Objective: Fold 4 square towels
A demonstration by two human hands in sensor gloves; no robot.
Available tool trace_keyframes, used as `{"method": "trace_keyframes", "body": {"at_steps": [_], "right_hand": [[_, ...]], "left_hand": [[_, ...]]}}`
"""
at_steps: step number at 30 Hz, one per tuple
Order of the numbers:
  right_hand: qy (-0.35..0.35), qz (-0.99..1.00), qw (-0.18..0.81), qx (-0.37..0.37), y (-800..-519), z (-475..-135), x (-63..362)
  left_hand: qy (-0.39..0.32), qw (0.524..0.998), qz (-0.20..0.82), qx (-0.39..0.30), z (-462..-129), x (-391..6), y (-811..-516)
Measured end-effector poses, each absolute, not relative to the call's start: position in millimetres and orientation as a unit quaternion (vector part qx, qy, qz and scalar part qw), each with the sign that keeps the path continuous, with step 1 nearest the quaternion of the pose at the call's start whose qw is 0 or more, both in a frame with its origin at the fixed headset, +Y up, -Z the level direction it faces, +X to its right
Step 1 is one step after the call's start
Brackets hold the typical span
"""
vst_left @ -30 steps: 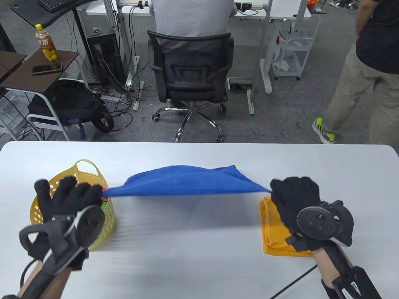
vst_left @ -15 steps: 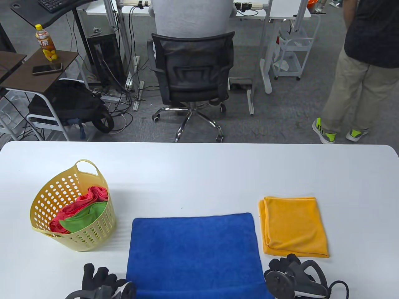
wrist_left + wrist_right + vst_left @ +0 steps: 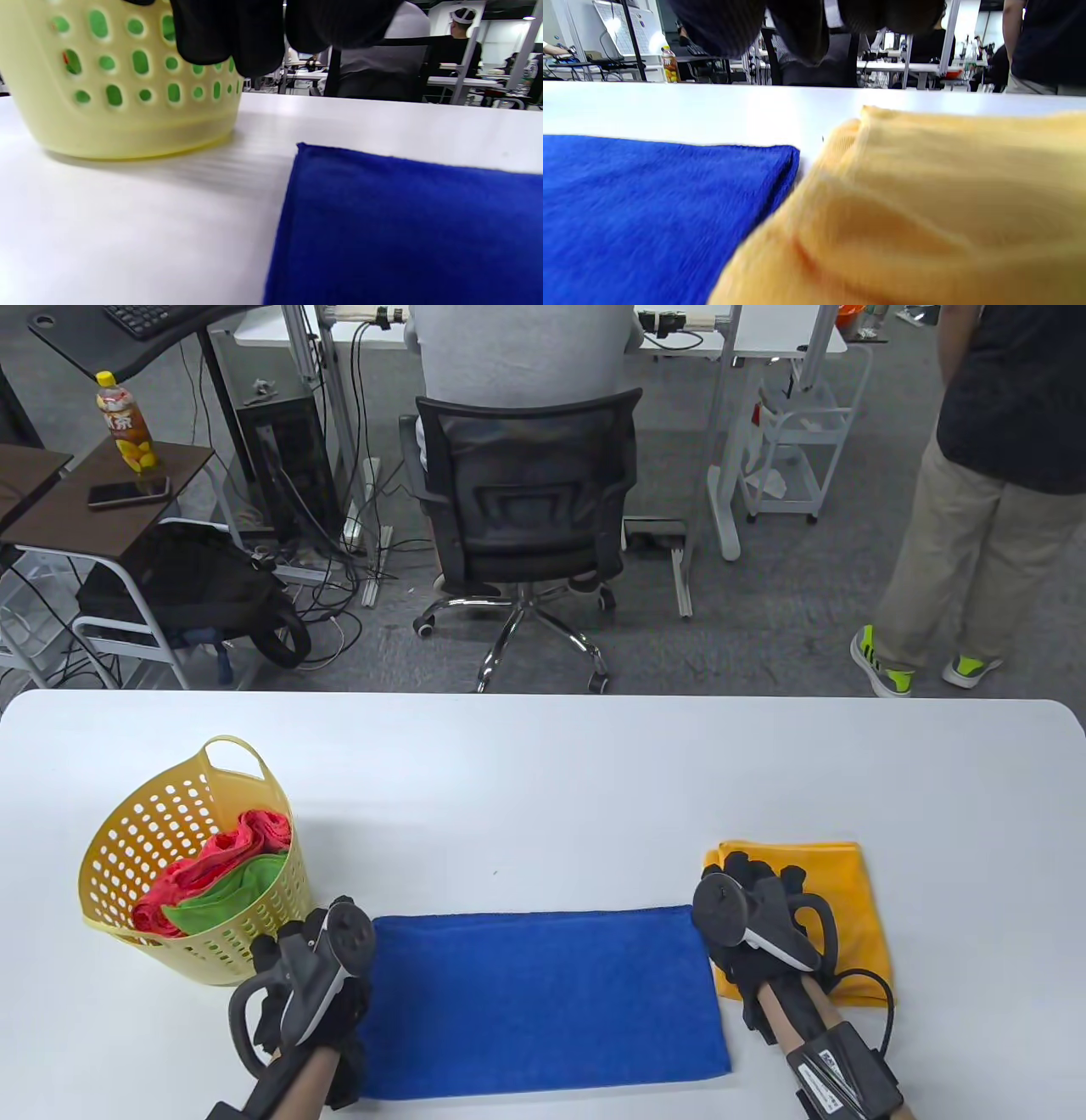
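A blue towel (image 3: 543,993) lies flat near the table's front edge, folded into a wide rectangle. My left hand (image 3: 293,954) is at its far left corner, between the towel and the yellow basket (image 3: 170,814). My right hand (image 3: 751,899) is at the far right corner, over the near left part of a folded orange towel (image 3: 848,891). In the left wrist view the blue towel's corner (image 3: 407,220) lies free below my fingers (image 3: 250,38). The right wrist view shows the blue towel (image 3: 649,199) beside the orange towel (image 3: 946,190), with nothing in my fingers (image 3: 797,25).
The basket holds a red towel (image 3: 229,844) and a green towel (image 3: 229,891). The white table (image 3: 543,780) stretches beyond the towels. Past its far edge stand an office chair (image 3: 526,492) with a seated person and, at right, another person (image 3: 976,517).
A second ago both hands held the blue towel stretched in the air. Then it lay spread flat. Now its near half is folded over to the far edge and both hands are at the far corners.
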State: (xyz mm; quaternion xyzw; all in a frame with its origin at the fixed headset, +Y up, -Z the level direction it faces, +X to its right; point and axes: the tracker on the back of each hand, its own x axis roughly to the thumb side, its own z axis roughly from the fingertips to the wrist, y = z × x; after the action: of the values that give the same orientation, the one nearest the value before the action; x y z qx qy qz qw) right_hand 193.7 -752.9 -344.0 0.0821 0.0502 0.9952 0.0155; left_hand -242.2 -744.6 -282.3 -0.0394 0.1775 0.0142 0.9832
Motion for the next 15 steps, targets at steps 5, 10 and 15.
{"method": "trace_keyframes", "body": {"at_steps": [5, 10, 15], "right_hand": [[0.118, 0.989, -0.028, 0.083, -769.7, -330.4, 187.3], [0.128, 0.985, -0.086, 0.070, -787.1, -327.9, 167.5], [0.132, 0.988, -0.032, 0.070, -791.9, -325.0, 158.1]], "left_hand": [[0.155, 0.986, 0.020, -0.054, -280.5, -246.8, -760.6], [0.145, 0.987, 0.034, -0.063, -279.0, -250.4, -764.7], [0.141, 0.988, 0.036, -0.060, -277.7, -250.4, -764.9]]}}
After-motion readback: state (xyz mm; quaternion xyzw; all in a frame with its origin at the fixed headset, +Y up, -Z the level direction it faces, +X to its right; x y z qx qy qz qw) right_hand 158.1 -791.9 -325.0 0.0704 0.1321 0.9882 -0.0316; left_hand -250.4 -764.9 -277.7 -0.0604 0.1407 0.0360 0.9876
